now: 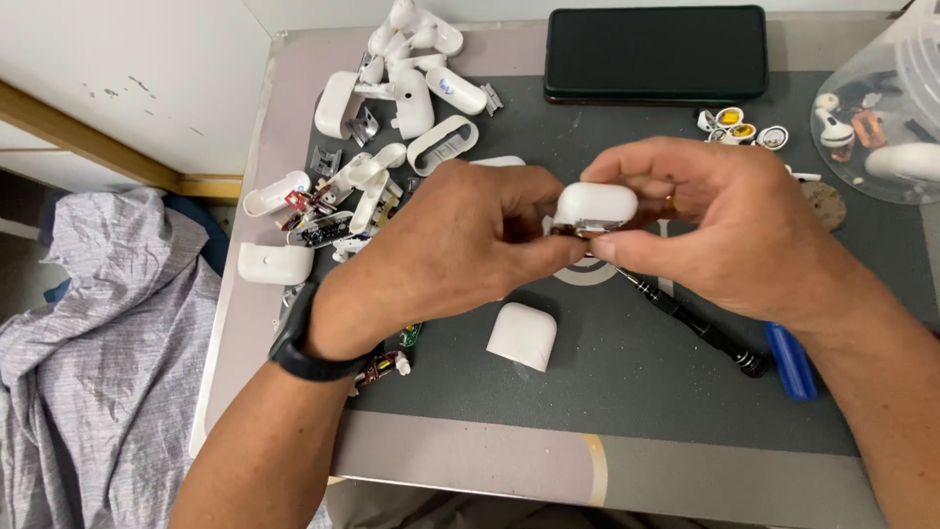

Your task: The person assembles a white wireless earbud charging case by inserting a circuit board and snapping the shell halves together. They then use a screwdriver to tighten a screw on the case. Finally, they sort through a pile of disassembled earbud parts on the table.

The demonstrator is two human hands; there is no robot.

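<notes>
- Dark grey work mat [627,382] covers a pale table.
- Left hand [470,250] and right hand [720,220] meet above the mat, fingertips pinched from both sides on a small white earbud case part [594,206].
- Just below the grip lies a white shell piece [522,336]; a black screwdriver [690,323] lies under the right hand.
- Beyond the left hand sits a heap of white case shells [392,108].

Glossy white plastic case [594,205] (matt grey mat [627,362]).

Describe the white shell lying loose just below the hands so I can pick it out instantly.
On the dark work mat, look directly beneath the left hand. The white shell lies alone there, a smooth rounded cap, unlike the heaped white case parts at the mat's far left corner.
</notes>
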